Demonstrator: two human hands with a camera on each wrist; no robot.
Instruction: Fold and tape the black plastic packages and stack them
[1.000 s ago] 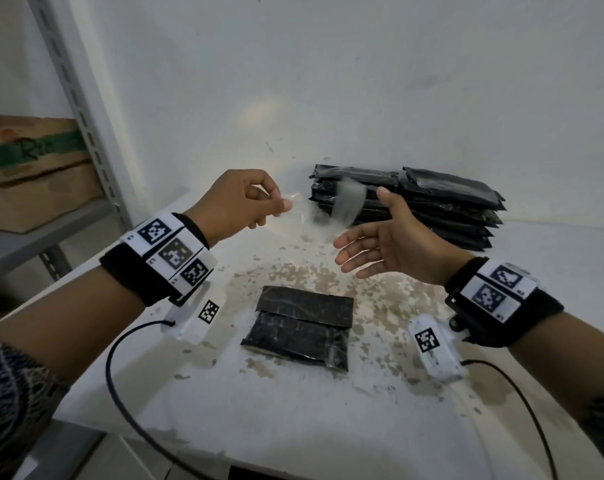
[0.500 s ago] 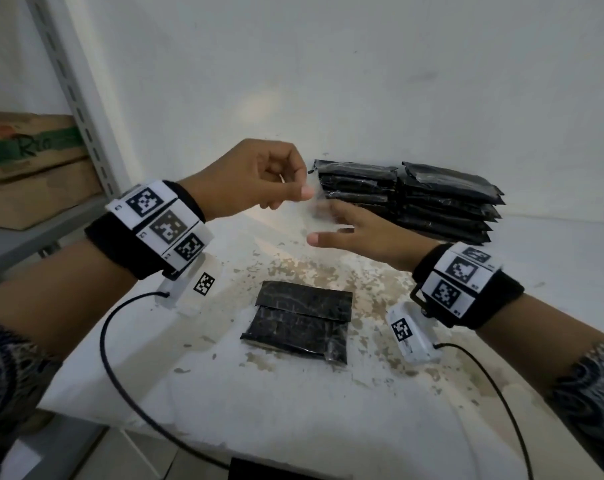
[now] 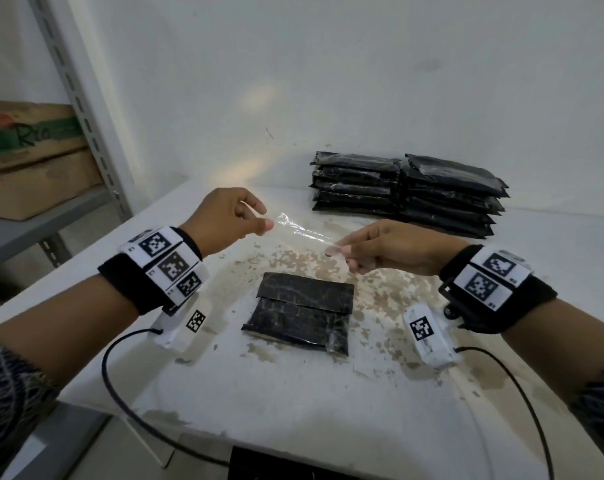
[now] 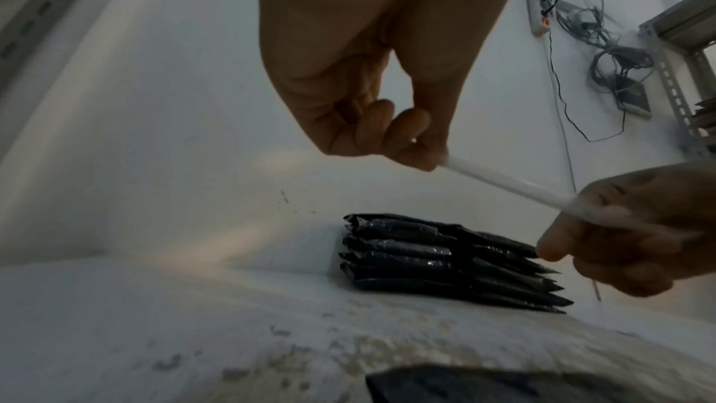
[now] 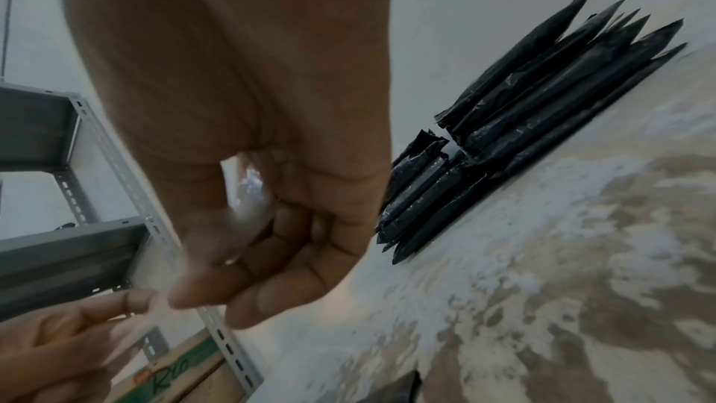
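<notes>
White, stained tabletop [image 3: 293,410] under me holds a flat, folded black package [image 3: 298,315], its flap edge crinkled and glossy. Above that package I stretch a clear, wrinkled strip of tape [image 3: 302,231], my left hand [image 3: 224,220] pinching one end and my right hand [image 3: 387,249] pinching the other. Beyond the package, against the wall, stand two stacks of black packages [image 3: 407,195], with bare tabletop between.

Stacked packages [image 3: 406,194] block the rear; the table [image 3: 293,403] front lies open.
</notes>
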